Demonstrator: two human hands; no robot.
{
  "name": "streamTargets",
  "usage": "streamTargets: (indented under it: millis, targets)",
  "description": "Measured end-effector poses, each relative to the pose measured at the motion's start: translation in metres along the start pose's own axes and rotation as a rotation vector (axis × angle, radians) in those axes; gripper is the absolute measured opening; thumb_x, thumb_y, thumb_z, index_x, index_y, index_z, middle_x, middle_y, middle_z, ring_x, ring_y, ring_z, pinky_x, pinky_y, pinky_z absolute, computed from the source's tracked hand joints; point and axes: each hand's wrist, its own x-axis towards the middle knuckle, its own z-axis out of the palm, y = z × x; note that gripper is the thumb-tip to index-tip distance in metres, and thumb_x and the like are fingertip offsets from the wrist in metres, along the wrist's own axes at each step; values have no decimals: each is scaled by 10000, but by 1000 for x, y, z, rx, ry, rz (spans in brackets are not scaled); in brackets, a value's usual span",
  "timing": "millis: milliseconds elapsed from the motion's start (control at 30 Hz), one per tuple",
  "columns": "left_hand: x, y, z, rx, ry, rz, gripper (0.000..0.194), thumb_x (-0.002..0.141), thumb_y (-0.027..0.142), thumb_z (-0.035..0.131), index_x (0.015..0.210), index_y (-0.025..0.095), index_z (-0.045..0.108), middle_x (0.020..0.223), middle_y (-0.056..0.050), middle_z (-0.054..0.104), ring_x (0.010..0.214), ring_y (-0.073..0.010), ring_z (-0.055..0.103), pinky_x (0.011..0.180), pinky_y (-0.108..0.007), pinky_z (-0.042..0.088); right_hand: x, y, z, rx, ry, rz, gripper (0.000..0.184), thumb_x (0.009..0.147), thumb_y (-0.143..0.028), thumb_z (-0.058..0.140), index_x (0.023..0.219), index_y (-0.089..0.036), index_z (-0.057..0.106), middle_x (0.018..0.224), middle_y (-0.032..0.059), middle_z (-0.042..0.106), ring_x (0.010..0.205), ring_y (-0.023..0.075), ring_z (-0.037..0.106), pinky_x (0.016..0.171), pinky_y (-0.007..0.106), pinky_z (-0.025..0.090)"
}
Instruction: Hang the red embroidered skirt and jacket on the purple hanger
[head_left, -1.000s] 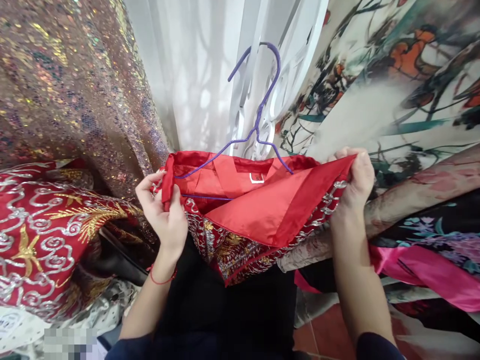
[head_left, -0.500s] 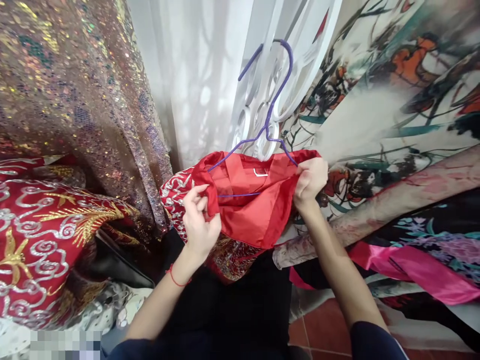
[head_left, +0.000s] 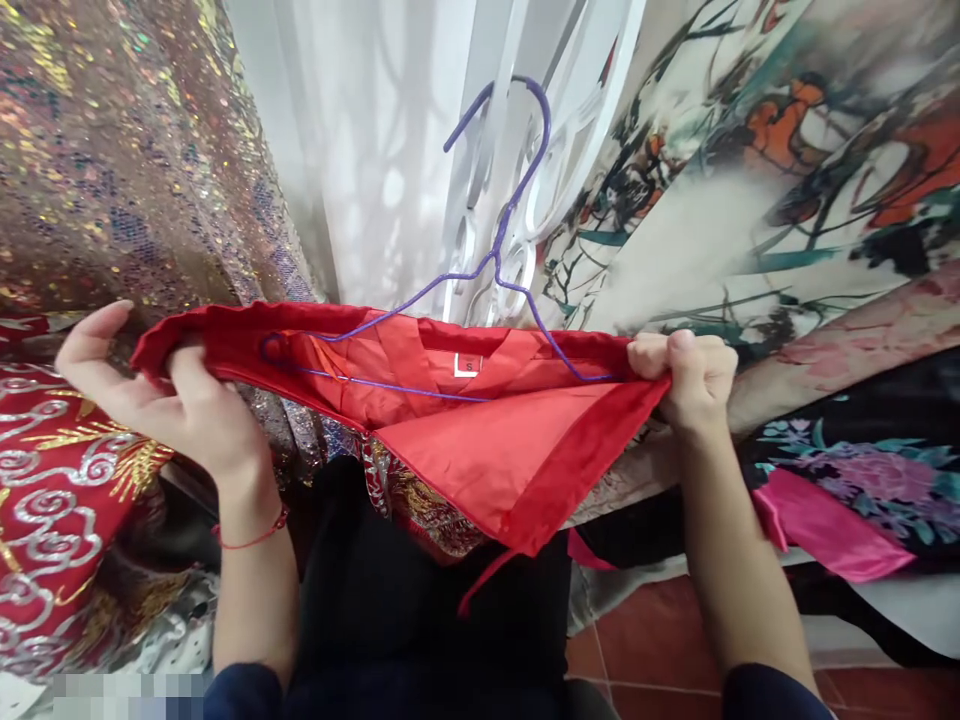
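A red embroidered garment [head_left: 480, 450] with a satin lining hangs in front of me, its top edge stretched wide and one front corner folded open. A white-framed size label [head_left: 469, 366] shows an S inside. The purple wire hanger [head_left: 513, 205] is inside the garment, its hook over a white openwork frame [head_left: 454, 240]. My left hand [head_left: 176, 400] holds the left end of the edge, thumb over the cloth and other fingers partly behind it. At the opposite end, my right hand [head_left: 690, 375] is closed in a fist around the edge. A red cord dangles below the folded corner.
A sequined cloth [head_left: 150, 150] drapes at the left, above another red garment with silver and gold embroidery [head_left: 45, 530]. Printed floral fabric [head_left: 720, 200] hangs at the right, over black cloth with a pink band [head_left: 832, 520]. Red floor tiles [head_left: 660, 640] show below.
My hands first came closer together, slackening the edge, then moved far apart. The garment's top is now stretched wider, especially leftward, and more of the hanger's left arm shows.
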Motion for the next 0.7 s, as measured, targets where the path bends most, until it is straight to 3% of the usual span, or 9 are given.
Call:
streamTargets:
  millis: [67, 133, 233, 333, 500, 600, 700]
  targets:
    - [-7, 17, 3, 24, 62, 33, 326, 684, 160, 594, 1006, 144, 645, 1019, -60, 601, 1070, -225, 574, 1059, -483, 460, 2, -3, 9, -34, 83, -49, 575, 1040, -468, 391, 517, -237, 320, 479, 2, 367, 435, 137, 367, 480, 346, 295]
    - [-23, 39, 7, 29, 4, 20, 284, 721, 171, 622, 1005, 168, 637, 1020, -45, 593, 1075, -204, 586, 1049, -438, 486, 3, -5, 23, -144, 197, -110, 570, 1039, -478, 398, 525, -238, 349, 487, -14, 362, 441, 135, 380, 486, 335, 296]
    - [-49, 62, 15, -58, -292, -196, 246, 876, 255, 597, 1120, 223, 589, 1148, -48, 595, 926, -152, 672, 810, -323, 588, 2, 0, 46, -392, 402, -151, 541, 1052, -439, 378, 552, -237, 354, 497, -34, 320, 448, 127, 327, 507, 328, 263]
    - [-56, 60, 21, -51, -578, -320, 263, 986, 292, 463, 1231, 253, 552, 1183, -47, 643, 704, -95, 687, 683, -266, 577, -1, 21, 62, -567, 502, -225, 471, 1055, -425, 347, 625, -239, 404, 559, -19, 376, 512, 148, 363, 555, 334, 276]
    - [-32, 33, 22, 59, -841, -256, 226, 937, 210, 498, 1107, 222, 646, 756, 18, 711, 666, -121, 707, 697, -249, 554, -5, 62, 67, -625, 399, -577, 306, 1009, -442, 332, 960, -240, 556, 841, 45, 585, 740, 198, 543, 721, 382, 392]
    - [-18, 27, 19, 77, -885, -244, 161, 844, 161, 559, 980, 210, 630, 765, 2, 743, 717, -150, 735, 722, -266, 566, -8, 70, 62, -671, 317, -831, 317, 949, -493, 385, 1077, -274, 576, 1026, 69, 615, 898, 220, 576, 798, 416, 398]
    - [-10, 26, 17, 57, -966, -199, 254, 748, 130, 601, 989, 211, 609, 839, -15, 769, 795, -180, 757, 776, -291, 586, -12, 65, 53, -713, 114, -913, 401, 902, -576, 416, 1101, -297, 625, 1127, 95, 625, 1002, 247, 582, 821, 433, 406]
